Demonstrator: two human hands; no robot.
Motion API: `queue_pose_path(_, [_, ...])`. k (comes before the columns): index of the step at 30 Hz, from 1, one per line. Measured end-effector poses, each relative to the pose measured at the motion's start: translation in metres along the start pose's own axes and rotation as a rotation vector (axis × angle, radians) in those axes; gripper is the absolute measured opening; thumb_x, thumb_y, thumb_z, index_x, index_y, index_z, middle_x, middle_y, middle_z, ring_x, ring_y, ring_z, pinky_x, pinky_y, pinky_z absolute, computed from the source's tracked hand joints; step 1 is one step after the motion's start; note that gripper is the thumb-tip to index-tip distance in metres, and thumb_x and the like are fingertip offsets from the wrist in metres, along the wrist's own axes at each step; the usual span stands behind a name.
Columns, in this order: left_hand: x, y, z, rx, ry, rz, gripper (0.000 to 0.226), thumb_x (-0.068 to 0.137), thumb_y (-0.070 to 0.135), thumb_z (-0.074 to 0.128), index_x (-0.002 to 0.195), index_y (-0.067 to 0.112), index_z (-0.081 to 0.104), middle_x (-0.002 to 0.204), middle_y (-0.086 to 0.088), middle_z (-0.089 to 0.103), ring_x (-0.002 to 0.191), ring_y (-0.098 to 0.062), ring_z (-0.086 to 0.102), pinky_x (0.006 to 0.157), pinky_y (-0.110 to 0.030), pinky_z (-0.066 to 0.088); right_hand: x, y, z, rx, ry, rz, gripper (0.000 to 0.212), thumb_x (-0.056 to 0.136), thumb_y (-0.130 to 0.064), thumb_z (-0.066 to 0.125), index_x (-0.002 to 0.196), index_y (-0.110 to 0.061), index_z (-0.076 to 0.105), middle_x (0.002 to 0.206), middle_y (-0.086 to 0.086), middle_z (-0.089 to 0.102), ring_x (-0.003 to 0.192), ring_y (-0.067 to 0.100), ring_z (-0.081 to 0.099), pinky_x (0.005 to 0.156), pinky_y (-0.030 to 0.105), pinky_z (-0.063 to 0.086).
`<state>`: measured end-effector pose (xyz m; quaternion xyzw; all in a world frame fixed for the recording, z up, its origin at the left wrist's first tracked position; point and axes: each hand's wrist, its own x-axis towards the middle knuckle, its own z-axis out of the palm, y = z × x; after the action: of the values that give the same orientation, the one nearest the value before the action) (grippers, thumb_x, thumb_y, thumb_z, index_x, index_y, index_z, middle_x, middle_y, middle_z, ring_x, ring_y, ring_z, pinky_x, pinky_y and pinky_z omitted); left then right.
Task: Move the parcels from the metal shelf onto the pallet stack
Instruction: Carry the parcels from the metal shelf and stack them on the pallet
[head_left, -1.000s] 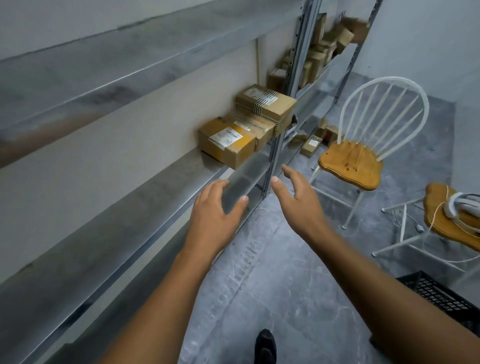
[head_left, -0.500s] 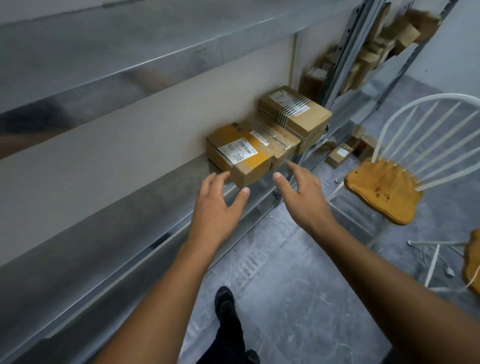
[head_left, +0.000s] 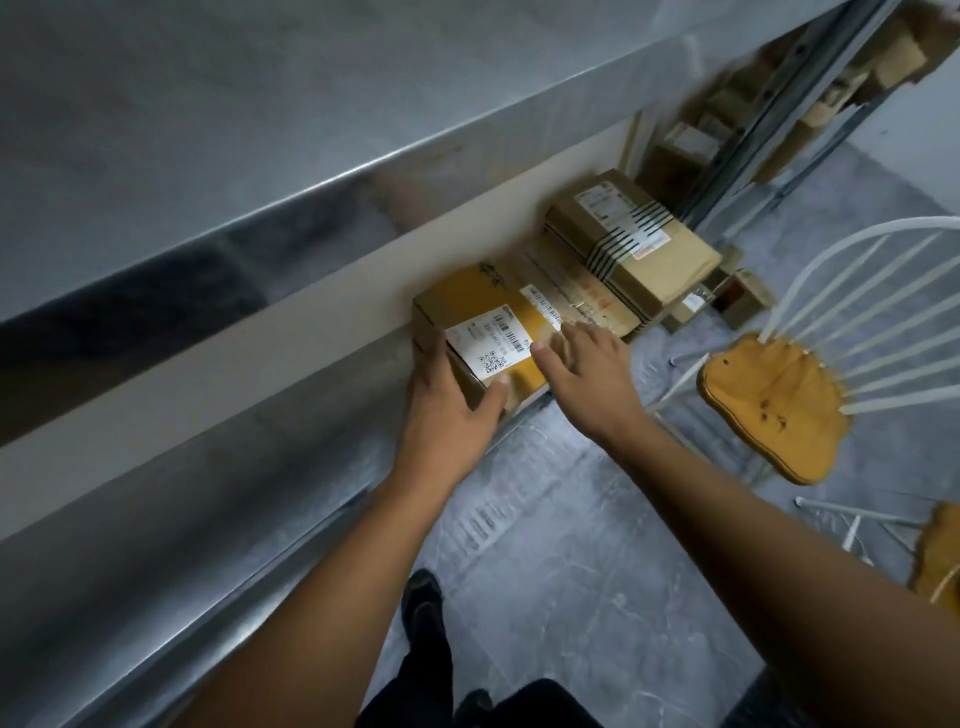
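Pickup begins at the metal shelf: the nearest parcel sits at the shelf's front edge, not yet lifted. The left hand clasps its corner, fingers and thumb wrapped round; the right hand lies on top, fingers spread flat. Next, probably, the right takes hold and both lift it clear.

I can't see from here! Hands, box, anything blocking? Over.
Left hand grips yellow parcel; right hand flat on top. Parcel on shelf. Neighbour parcel touching.
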<state>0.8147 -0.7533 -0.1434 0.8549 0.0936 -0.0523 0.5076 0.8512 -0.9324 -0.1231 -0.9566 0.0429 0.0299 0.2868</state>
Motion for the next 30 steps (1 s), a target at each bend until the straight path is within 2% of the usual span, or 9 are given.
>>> queue_pose_path(3, [0.001,0.004,0.008,-0.056,-0.017,-0.051,0.096,0.095,0.049,0.067,0.165,0.027,0.005,0.167,-0.007,0.03,0.151,-0.028,0.033,0.118,-0.052,0.039,0.013,0.006,0.011,-0.102,-0.049,0.036,0.047,0.103,-0.059,0.047,0.1,-0.015,0.063,0.148,0.01,0.055,0.149,0.027,0.03,0.125,0.05,0.018])
queue_pose_path(10, [-0.001,0.01,0.025,-0.176,0.039,-0.14,0.081,0.092,0.046,0.07,0.159,0.034,0.025,0.154,0.003,0.048,0.139,-0.023,0.05,0.11,-0.049,0.048,0.02,-0.002,0.009,-0.069,-0.007,0.038,0.043,0.099,-0.06,0.052,0.091,-0.019,0.063,0.165,0.01,0.04,0.16,0.03,0.012,0.127,0.06,0.005])
queue_pose_path(15, [-0.018,0.019,0.023,-0.307,0.194,-0.151,0.077,0.089,0.046,0.072,0.154,0.04,0.031,0.148,0.009,0.052,0.131,-0.016,0.056,0.106,-0.044,0.05,0.007,-0.015,0.0,-0.017,-0.002,-0.06,0.053,0.094,-0.065,0.051,0.102,-0.015,0.065,0.146,0.005,0.053,0.149,0.028,0.028,0.122,0.057,0.021])
queue_pose_path(18, [-0.035,0.018,0.015,-0.405,0.336,-0.165,0.048,0.093,0.04,0.07,0.133,0.054,0.047,0.14,0.011,0.058,0.121,-0.004,0.059,0.096,-0.028,0.051,-0.011,-0.016,-0.003,0.055,-0.042,-0.151,0.046,0.095,-0.064,0.056,0.097,-0.018,0.057,0.126,0.001,0.054,0.136,0.028,0.035,0.113,0.058,0.033])
queue_pose_path(20, [-0.05,0.019,0.008,-0.484,0.394,-0.187,0.042,0.098,0.037,0.068,0.131,0.054,0.049,0.135,0.013,0.062,0.11,0.004,0.063,0.078,-0.011,0.049,-0.025,-0.019,-0.005,0.106,-0.08,-0.214,0.046,0.094,-0.065,0.058,0.098,-0.02,0.053,0.114,-0.002,0.05,0.124,0.023,0.038,0.107,0.054,0.039])
queue_pose_path(22, [-0.07,0.02,0.0,-0.549,0.46,-0.202,0.043,0.099,0.036,0.068,0.137,0.046,0.05,0.123,0.023,0.067,0.1,0.009,0.066,0.066,-0.004,0.048,-0.042,-0.025,-0.006,0.166,-0.114,-0.293,0.047,0.094,-0.064,0.06,0.1,-0.018,0.051,0.108,-0.003,0.048,0.111,0.019,0.041,0.099,0.048,0.043])
queue_pose_path(25, [-0.108,0.02,-0.012,-0.593,0.578,-0.182,0.047,0.099,0.036,0.07,0.142,0.043,0.052,0.112,0.033,0.07,0.099,0.014,0.065,0.068,-0.004,0.049,-0.067,-0.039,-0.004,0.328,-0.197,-0.404,0.042,0.095,-0.056,0.067,0.099,-0.02,0.045,0.102,-0.002,0.046,0.099,0.019,0.049,0.083,0.036,0.048])
queue_pose_path(28, [-0.153,0.012,-0.025,-0.627,0.701,-0.171,0.054,0.098,0.039,0.071,0.146,0.046,0.048,0.124,0.027,0.068,0.106,0.01,0.065,0.075,-0.009,0.052,-0.095,-0.06,0.004,0.456,-0.326,-0.483,0.04,0.096,-0.051,0.071,0.099,-0.026,0.04,0.103,-0.004,0.048,0.087,-0.002,0.051,0.068,0.015,0.046])
queue_pose_path(30, [-0.186,0.004,-0.035,-0.63,0.785,-0.171,0.056,0.097,0.04,0.071,0.148,0.047,0.047,0.131,0.024,0.065,0.111,0.009,0.064,0.078,-0.009,0.053,-0.118,-0.075,0.013,0.516,-0.427,-0.513,0.042,0.096,-0.049,0.072,0.108,-0.025,0.04,0.108,-0.009,0.055,0.09,-0.005,0.057,0.069,0.015,0.051])
